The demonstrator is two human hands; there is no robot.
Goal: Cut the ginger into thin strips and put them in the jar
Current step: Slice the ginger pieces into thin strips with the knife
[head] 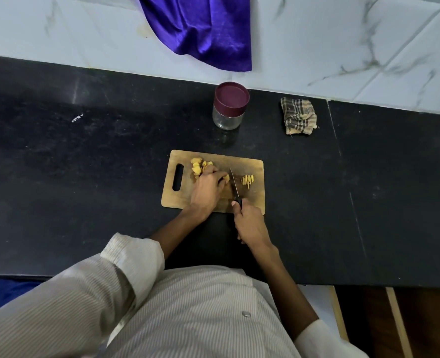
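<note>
The ginger (226, 178) sat on the wooden cutting board (249, 202), in the middle of the black desk (84, 164). The left hand (207, 188) pressed the piece down with bent fingers, so that grip was closed on the ginger. The right hand (249, 223) was wrapped tight around the black handle of the knife (234, 186), and the thin blade stood just beside the piece.

Ginger is small, light and hard, and probably a bit wet and slippery where it is cut. It looked best to hold it from the top, with fingertips tucked back from the blade.

A little pile of thin yellow strips (248, 180) lay to the right of the blade. Lumpy uncut chunks (197, 167) waited near the board's handle hole.

The jar (228, 112) stood behind the board. It was clear glass, round and smooth, and its dark red lid (231, 96) was on.
</note>
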